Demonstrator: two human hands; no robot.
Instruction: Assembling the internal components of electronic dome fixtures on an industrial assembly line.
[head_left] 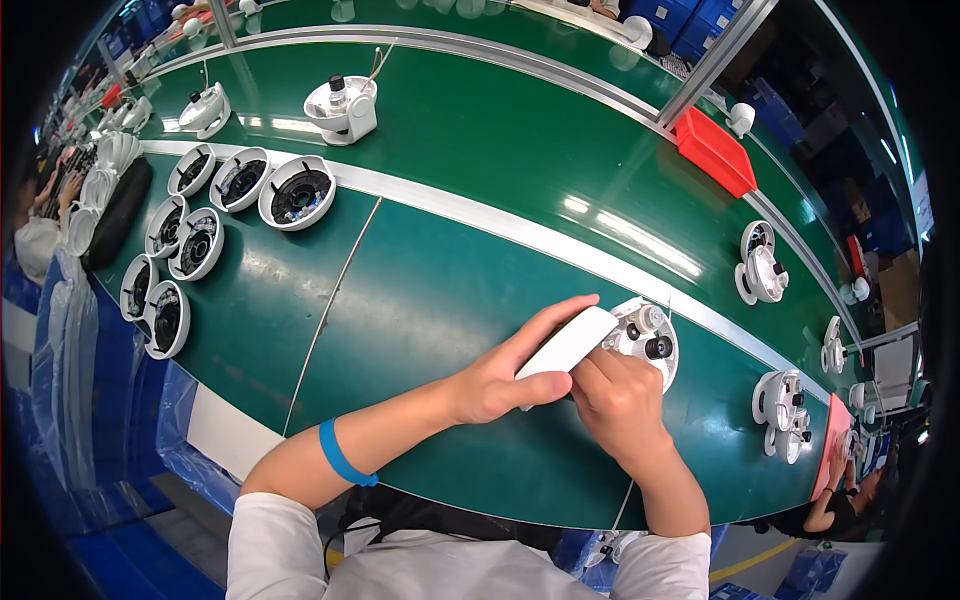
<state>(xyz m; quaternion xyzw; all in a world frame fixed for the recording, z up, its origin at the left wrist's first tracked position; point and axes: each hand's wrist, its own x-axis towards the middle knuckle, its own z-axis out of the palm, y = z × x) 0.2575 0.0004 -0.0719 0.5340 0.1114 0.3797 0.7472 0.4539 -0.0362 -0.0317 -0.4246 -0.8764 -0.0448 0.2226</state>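
Head view shows us at a green conveyor bench (450, 290), working on one white dome camera unit (648, 338) that lies just this side of the metal rail (520, 232). Our left hand (505, 375) holds a flat white cover piece (567, 345), thumb and fingers closed along its edges, its far end touching the unit. Our right hand (617, 395) rests against the near side of the unit, fingers curled in together; whether they pinch anything we cannot tell.

We judge the unit as partly assembled: its lens and inner parts are exposed and the cover is not yet seated. Seven open round housings (297, 192) wait in a cluster at our left, untouched. Beyond the rail, on the far belt, we count two units on stands, one near (345, 105) and one farther left (205, 108). To our right, three more dome units lie along the belt, the closest (785, 410) looking further built. A red bin (715, 150) sits on the far rail. Another person's hands (845, 470) appear at the right end.
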